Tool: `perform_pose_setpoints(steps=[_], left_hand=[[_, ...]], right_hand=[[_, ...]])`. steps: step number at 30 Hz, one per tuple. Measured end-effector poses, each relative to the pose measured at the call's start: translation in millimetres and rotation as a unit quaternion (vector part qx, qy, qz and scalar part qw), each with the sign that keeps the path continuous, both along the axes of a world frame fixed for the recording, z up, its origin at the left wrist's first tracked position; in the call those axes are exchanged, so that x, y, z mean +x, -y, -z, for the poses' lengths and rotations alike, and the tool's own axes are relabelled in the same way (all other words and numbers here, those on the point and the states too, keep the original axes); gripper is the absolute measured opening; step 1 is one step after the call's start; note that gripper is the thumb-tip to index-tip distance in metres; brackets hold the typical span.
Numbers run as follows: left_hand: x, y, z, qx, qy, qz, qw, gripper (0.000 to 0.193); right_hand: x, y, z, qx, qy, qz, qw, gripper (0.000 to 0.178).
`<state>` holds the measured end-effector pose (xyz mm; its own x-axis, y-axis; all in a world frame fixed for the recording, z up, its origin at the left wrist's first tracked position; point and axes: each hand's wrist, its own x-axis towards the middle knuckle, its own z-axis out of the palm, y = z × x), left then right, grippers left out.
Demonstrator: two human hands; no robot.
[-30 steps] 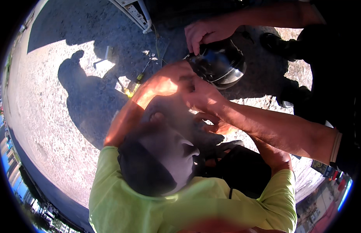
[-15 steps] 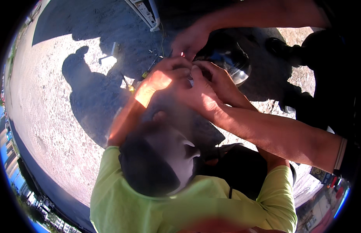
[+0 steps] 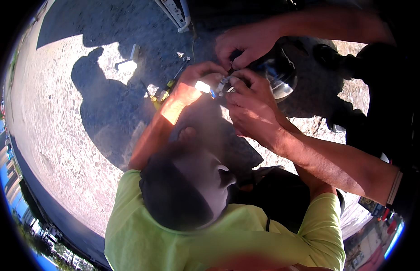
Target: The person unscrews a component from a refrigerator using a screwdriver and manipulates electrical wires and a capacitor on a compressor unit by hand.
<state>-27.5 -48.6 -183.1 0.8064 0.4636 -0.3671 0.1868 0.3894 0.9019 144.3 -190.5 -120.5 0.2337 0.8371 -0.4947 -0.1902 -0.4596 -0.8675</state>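
Note:
Reaching in from the right side, my left hand (image 3: pixel 259 115) has its fingers curled beside a small cluster of silvery pieces and wires (image 3: pixel 222 85); what it grips is hidden. Above it, my right hand (image 3: pixel 247 44) is closed on a small dark piece (image 3: pixel 236 55) of unclear kind. A co-worker in a lime shirt (image 3: pixel 151 239) and dark cap crouches at the bottom. The co-worker's left hand (image 3: pixel 192 83) pinches the cluster, with blue wire and a bright white patch close by. Their other hand (image 3: pixel 251 82) meets it from the right, partly overlapped by my left.
A glossy dark rounded object (image 3: pixel 282 74) lies right of the hands. On the gravel ground are an angled white piece (image 3: pixel 125 66), yellow-and-black tools (image 3: pixel 161 95) and small bits (image 3: pixel 183 56). A white metal frame (image 3: pixel 176 16) stands at the top, with dark shoes (image 3: pixel 325 55) at right.
My left hand has drawn back right and down from the cluster, uncovering it. My right hand has shifted right. The co-worker's hands stay near the same spot.

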Motion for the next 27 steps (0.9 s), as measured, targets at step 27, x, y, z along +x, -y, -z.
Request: perform_pose_setpoints(steps=[27], left_hand=[[-14.0, 58.8, -27.9, -0.104, -0.013, -0.172, 0.979, 0.018]], right_hand=[[-9.2, -0.2, 18.4, 0.043, -0.011, 0.073, 0.996, 0.010]])
